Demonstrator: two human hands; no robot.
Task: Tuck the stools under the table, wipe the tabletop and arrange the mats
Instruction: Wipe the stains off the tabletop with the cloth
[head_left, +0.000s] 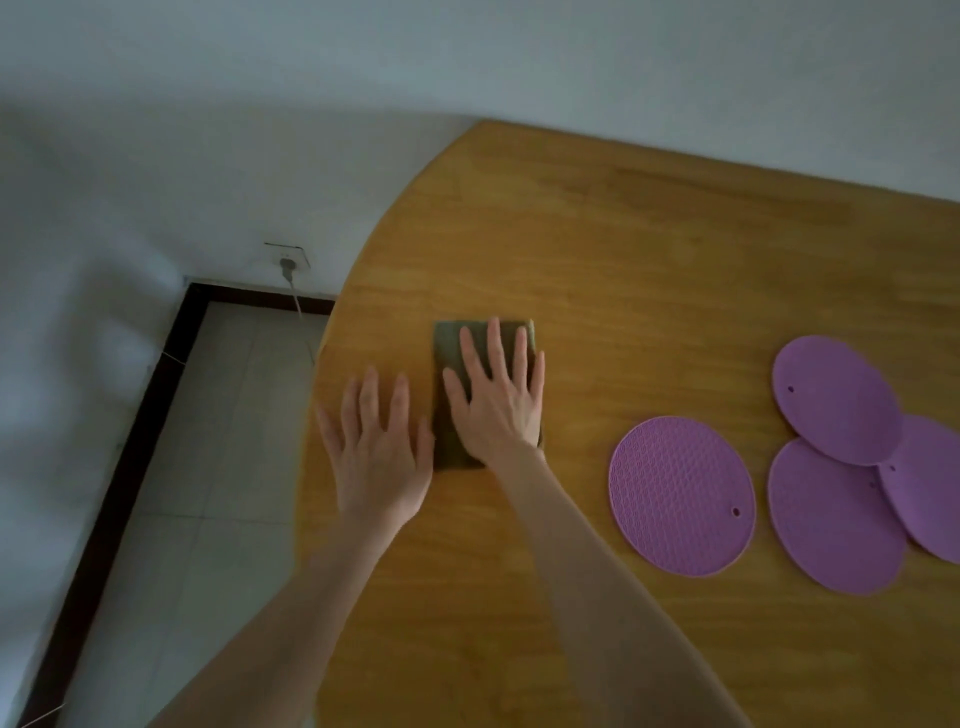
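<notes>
A folded olive-green cloth (451, 353) lies on the wooden tabletop (649, 270) near its curved left edge. My right hand (498, 395) presses flat on the cloth with straight, spread fingers. My left hand (379, 447) rests flat on the bare wood just left of the cloth, fingers spread, close to the table's edge. Several round purple silicone mats lie at the right: one textured mat (681, 496) sits apart, and three smooth ones (836, 400) (834, 519) (930, 488) overlap each other. No stool is in view.
Left of the table the tiled floor (208, 467) shows, bordered by a dark skirting board (130, 452). A wall socket (287, 260) with a plugged cable hangs near the table's left edge. White walls stand behind.
</notes>
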